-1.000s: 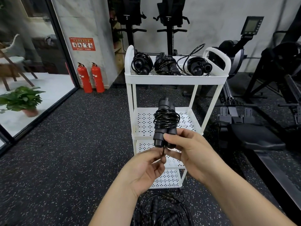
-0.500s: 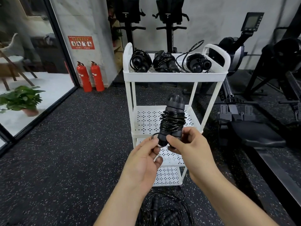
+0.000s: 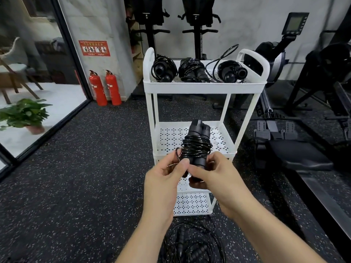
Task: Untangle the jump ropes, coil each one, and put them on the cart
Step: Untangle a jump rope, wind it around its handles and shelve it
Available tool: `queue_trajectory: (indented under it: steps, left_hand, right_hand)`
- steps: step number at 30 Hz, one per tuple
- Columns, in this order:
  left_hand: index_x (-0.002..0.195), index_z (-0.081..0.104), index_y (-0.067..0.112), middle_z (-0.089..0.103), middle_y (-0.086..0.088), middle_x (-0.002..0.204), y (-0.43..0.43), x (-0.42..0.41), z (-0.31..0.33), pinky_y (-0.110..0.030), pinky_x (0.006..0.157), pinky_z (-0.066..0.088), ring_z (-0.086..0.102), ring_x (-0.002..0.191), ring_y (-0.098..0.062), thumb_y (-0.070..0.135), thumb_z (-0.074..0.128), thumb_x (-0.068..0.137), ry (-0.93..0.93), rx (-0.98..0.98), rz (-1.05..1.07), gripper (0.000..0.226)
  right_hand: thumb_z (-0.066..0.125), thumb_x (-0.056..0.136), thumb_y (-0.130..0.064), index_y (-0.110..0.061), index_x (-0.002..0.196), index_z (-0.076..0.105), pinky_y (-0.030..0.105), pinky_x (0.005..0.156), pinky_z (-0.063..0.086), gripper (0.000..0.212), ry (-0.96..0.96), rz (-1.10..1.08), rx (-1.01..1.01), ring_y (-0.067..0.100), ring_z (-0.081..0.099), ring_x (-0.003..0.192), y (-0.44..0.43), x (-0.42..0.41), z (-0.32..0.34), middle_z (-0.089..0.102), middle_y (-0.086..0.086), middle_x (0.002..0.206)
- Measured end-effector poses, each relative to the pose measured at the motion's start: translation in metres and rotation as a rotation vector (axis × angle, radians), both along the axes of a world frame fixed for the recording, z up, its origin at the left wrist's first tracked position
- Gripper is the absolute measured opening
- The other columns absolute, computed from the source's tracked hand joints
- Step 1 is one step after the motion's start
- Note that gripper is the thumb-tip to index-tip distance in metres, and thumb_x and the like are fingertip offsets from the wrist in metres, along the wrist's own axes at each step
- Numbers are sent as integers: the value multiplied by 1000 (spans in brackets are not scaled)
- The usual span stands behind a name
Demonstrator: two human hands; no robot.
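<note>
Gym floor, black speckled rubber, glass partition at far left.

1. Potted plant (image 3: 24,112), behind the glass.
2. Two red fire extinguishers (image 3: 105,88), standing against the wall.
3. White cart (image 3: 205,88), three tiers, straight ahead. Top shelf holds three finished bundles in a row: left bundle (image 3: 163,70), middle bundle (image 3: 192,71), right bundle (image 3: 230,71), the last with a stray loop arching over it.
4. Left hand (image 3: 163,179): thumb and fingertips pinching a slack loop at the lower left edge of the wound jump rope (image 3: 197,147).
5. Wound jump rope: both handles side by side, cord wrapped round their middle. Long axis near upright, tops leaning slightly away toward the cart. Held in the air in front of the middle shelf (image 3: 218,143).
6. Right hand (image 3: 220,175): fingers curled round the bottom of the handles, bearing the bundle.
7. Tangled ropes (image 3: 191,243), on the floor below both wrists, not yet sorted.
8. Rowing machine (image 3: 284,141), far right.

Judgement: the loose end looks nearly tucked. The top shelf lies above and beyond the grip, so the right hand, already carrying the bundle, is better placed to lift it forward.
</note>
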State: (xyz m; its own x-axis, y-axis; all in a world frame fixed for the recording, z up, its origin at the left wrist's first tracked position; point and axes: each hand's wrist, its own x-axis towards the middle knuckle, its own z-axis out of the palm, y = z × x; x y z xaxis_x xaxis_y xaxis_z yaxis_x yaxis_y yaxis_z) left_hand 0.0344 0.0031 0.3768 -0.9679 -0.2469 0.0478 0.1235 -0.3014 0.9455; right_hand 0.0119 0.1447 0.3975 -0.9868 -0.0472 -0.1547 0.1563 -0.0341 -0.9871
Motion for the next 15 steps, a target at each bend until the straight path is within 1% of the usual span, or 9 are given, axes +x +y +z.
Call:
queue_trajectory:
  steps: [1,4,6,7,8,10,11,13,15]
  left_hand:
    - [111,82,30,82,6,108,-2,-3,-2,-18,85,58,76,106,-8,13,82,91,1,-27,39,26]
    - [108,83,32,79,8,106,-14,-11,-11,-28,89,59,74,104,-12,26,90,84,13,-246,111,25]
    - [103,80,32,79,10,102,-20,-14,-10,-31,89,58,73,99,-11,34,85,89,13,-318,93,15]
    - [99,78,33,79,11,98,-24,-15,-10,-31,86,56,72,95,-9,39,79,93,10,-363,88,9]
    - [96,75,33,77,14,94,-27,-16,-8,-28,81,53,70,90,-5,44,73,97,9,-426,94,11]
    - [93,73,35,75,18,89,-30,-18,-9,-20,72,45,65,80,3,49,65,102,1,-523,100,18]
    - [94,73,36,76,19,90,-30,-20,-9,-18,71,45,66,81,4,49,63,103,-3,-551,100,18]
    - [98,75,35,78,19,95,-27,-21,-11,-24,81,53,71,90,0,46,65,103,-5,-522,104,16]
    - [98,74,27,80,15,100,-25,-24,-12,-36,92,59,75,98,-6,37,73,100,-26,-395,119,10]
  right_hand:
    - [91,86,-12,-2,111,60,37,72,65,41,-5,9,10,27,79,83,0,0,-1,78,10,92]
    - [91,85,-12,-1,111,61,41,75,66,41,-49,68,11,29,79,83,3,-2,-2,78,13,94]
    - [89,87,-11,0,112,63,44,79,67,38,-84,106,6,30,78,80,4,-4,-1,78,13,94]
    - [88,88,-12,0,112,64,46,81,67,36,-100,127,1,31,77,81,5,-5,-1,78,15,97]
    - [87,89,-14,1,113,64,47,83,67,36,-118,146,-10,31,76,84,5,-6,-2,78,18,102]
    - [87,90,-17,5,115,63,45,86,66,41,-149,151,-65,35,77,97,6,-11,-5,76,23,114]
    - [86,90,-16,5,114,62,43,86,66,40,-168,143,-108,39,76,106,6,-13,-5,75,26,118]
    - [84,90,-8,0,109,61,40,87,65,31,-188,135,-194,43,74,112,7,-19,-6,74,28,120]
    - [82,89,1,-2,108,59,39,89,64,30,-192,118,-244,41,77,107,5,-24,-7,76,28,116]
